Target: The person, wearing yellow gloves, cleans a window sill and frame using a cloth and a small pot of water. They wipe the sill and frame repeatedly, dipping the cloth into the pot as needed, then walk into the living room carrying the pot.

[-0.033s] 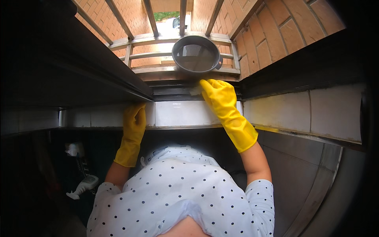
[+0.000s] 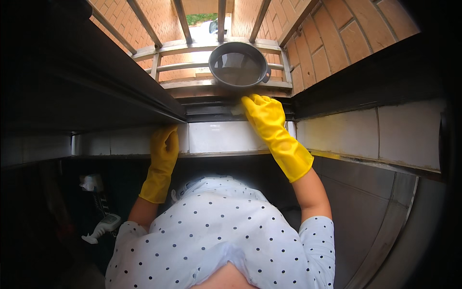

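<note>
Both my hands wear yellow rubber gloves. My right hand [image 2: 264,115] is closed at the black window track [image 2: 207,110], above the white tiled sill [image 2: 216,137]. By its fingertips shows a small pale wad [image 2: 237,110], blurred and mostly hidden by the glove; its kind is unclear. My left hand [image 2: 164,142] rests in shade on the sill, beside the dark window panel [image 2: 106,91]. Its fingers are curled in, and I see nothing in them. Just beyond my right hand, a round grey basin [image 2: 216,79] of water stands on the ledge by the metal bars.
Metal bars [image 2: 221,21] close off the outside, with a brick wall [image 2: 356,33] to the right. A dark frame [image 2: 365,89] runs along the right side. At the lower left, a white spray bottle [image 2: 107,224] hangs or stands in shadow.
My right hand has shifted slightly left and away from me along the track. The left hand and the basin stay practically in place.
</note>
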### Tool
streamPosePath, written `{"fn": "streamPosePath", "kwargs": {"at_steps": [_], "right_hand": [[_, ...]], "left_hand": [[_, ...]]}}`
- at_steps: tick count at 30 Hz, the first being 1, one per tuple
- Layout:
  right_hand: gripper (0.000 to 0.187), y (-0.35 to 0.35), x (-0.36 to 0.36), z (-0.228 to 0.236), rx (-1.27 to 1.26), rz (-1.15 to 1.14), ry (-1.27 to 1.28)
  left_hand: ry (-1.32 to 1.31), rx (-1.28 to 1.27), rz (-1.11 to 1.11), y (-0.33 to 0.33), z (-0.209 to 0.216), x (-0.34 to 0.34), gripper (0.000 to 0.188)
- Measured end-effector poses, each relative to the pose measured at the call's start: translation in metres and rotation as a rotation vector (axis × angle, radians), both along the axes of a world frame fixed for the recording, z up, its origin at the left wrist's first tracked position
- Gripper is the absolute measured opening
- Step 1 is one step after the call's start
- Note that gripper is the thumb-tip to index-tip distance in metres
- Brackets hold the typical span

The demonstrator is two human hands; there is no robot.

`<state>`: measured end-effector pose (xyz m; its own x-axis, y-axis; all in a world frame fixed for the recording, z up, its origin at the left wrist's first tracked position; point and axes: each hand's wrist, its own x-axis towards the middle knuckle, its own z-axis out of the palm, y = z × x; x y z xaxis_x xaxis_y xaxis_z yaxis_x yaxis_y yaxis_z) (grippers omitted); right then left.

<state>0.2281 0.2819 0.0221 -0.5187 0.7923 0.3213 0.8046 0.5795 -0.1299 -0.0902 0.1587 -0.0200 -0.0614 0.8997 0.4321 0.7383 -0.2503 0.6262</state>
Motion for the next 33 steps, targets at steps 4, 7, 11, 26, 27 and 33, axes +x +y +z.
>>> {"fn": "streamPosePath", "kwargs": {"at_steps": [4, 7, 11, 26, 27, 33], "right_hand": [[0.019, 0.012, 0.015, -0.008, -0.106, 0.048, 0.175], [0.018, 0.016, 0.013, -0.002, -0.5, -0.157, 0.562], [0.016, 0.017, -0.006, 0.011, -0.13, -0.06, 0.502], [0.028, 0.011, -0.026, -0.035, -0.023, 0.152, 0.179], [0.029, 0.011, -0.027, -0.035, -0.029, 0.148, 0.157], [0.026, 0.014, -0.039, -0.041, -0.083, 0.148, -0.021]], "left_hand": [[0.089, 0.071, 0.028, 0.005, -0.004, 0.002, 0.03], [0.129, 0.125, 0.045, 0.006, -0.012, -0.001, 0.031], [0.157, 0.161, 0.06, 0.002, -0.015, -0.001, 0.027], [0.195, 0.221, 0.161, 0.005, -0.019, 0.004, 0.026], [0.208, 0.224, 0.165, 0.005, -0.019, 0.004, 0.026], [0.14, 0.172, 0.159, 0.002, -0.017, 0.004, 0.022]]}}
